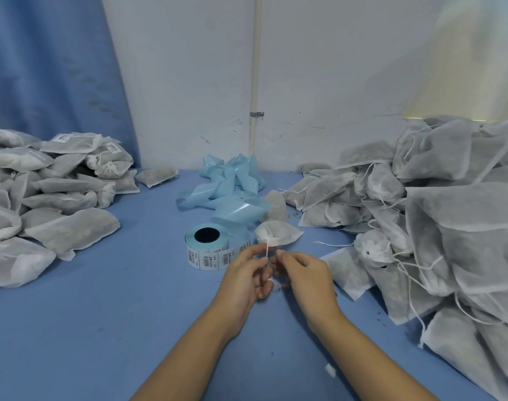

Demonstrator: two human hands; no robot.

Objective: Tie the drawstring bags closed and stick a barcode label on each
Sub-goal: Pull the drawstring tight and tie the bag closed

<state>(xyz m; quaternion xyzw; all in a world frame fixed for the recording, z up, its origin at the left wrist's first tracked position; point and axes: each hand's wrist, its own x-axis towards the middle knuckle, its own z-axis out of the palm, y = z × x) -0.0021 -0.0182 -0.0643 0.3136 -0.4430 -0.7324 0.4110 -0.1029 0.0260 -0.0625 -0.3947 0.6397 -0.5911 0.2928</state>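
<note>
A small white drawstring bag (281,233) lies on the blue table just beyond my hands, its gathered neck toward me. Its white drawstring (266,256) runs down from the neck between my fingers. My left hand (247,277) pinches the string with curled fingers. My right hand (303,274) pinches the string's other end close beside it. A roll of barcode labels (208,247) stands upright just left of the bag, with printed labels showing on its side.
A large heap of white bags with loose drawstrings (438,227) fills the right side. Labelled bags (56,186) are stacked at the left. Crumpled light blue backing tape (232,183) lies behind the roll. The wall rises at the back.
</note>
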